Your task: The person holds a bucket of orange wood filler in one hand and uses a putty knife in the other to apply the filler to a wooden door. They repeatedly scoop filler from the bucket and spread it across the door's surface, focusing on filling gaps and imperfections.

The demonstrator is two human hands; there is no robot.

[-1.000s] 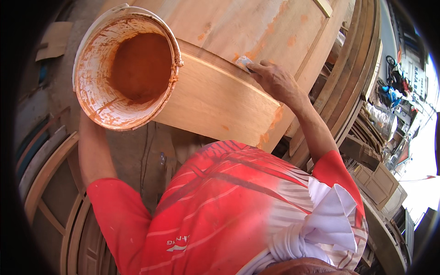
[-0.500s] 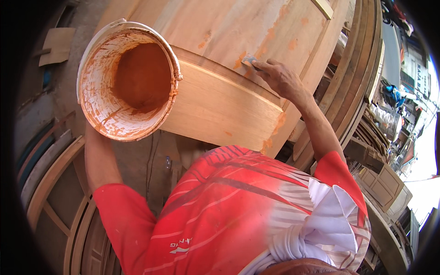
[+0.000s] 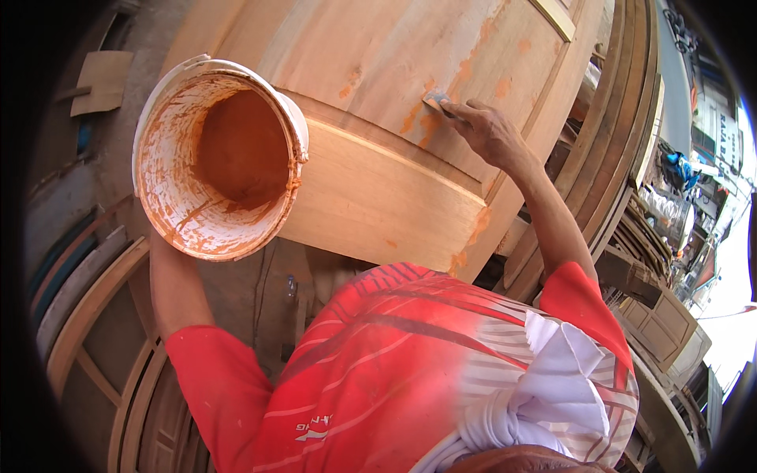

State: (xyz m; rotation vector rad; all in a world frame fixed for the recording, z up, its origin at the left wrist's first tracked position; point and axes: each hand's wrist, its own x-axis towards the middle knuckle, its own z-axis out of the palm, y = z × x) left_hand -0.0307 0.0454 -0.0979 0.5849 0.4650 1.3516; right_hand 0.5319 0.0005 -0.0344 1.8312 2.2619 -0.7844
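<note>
The right hand [image 3: 487,130] gripped a scraper [image 3: 434,97], apparently spreading putty [image 3: 411,118] on the door [image 3: 371,189], which next called for even pressure; the left hand's grip, behind the bucket [image 3: 169,193], couldn't be told.

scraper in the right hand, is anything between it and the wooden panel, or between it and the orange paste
Nothing visible stands between the scraper in the right hand and the wooden panel; its blade appears to touch the surface. Toward the orange paste, at left, the right rim of the bucket stands between.
</note>
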